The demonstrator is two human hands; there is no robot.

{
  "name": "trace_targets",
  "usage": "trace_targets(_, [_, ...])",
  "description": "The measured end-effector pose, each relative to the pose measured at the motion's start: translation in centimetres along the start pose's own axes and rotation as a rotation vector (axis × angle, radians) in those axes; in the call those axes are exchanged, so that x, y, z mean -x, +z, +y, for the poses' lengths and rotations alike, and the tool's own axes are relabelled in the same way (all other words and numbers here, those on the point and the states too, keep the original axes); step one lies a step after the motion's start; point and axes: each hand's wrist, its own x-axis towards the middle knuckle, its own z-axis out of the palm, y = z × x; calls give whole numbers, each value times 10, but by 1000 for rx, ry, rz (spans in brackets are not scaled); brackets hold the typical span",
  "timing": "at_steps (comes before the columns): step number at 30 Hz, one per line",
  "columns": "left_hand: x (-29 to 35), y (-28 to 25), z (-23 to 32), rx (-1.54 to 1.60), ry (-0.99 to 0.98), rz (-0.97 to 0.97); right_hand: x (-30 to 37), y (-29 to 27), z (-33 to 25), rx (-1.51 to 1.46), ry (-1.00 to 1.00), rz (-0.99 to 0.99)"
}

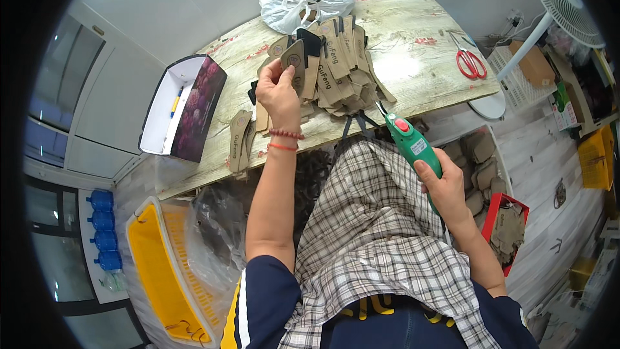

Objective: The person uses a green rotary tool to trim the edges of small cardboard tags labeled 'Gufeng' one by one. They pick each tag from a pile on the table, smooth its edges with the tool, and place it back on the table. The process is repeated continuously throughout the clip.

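Observation:
My left hand (279,98) is over the table, thumb and fingers pinching a tan fabric tab (294,57) with a round mark on it. Beside it spreads a pile of similar tan fabric straps (342,81), printed in dark letters, with some black ends showing. A smaller stack of tan straps (239,142) lies by the near edge, left of my forearm. In my right hand (447,189) is a green electric hand tool (411,141) with a red button. Its forked metal tip points toward the pile's near right side, and its body is tilted over the table's front edge.
On the worn wooden table (413,22) are a white plastic bag (307,3), red-handled scissors (471,64) and a dark open box (205,106). A yellow bin (152,245) stands lower left. A red box of straps (507,239) and a fan (565,3) are at right.

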Motion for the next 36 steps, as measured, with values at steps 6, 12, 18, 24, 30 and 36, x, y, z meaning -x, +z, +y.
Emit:
trace_targets(6, [79,31,29,546,-474,-158,-2,1,-3,41,-40,63])
trace_targets(12, [115,57,20,639,-655,-133,1,-6,3,32,-9,88])
trace_targets(18, [129,66,16,635,-704,-162,1,-6,6,8,27,90])
trace_targets(24, [142,68,17,610,-739,-185,-1,-4,7,7,29,124])
trace_targets(30, [157,65,11,592,-781,-196,-4,-5,10,3,-13,152])
trace_targets(36, [169,61,11,628,-785,-216,-5,-8,6,-1,-7,147])
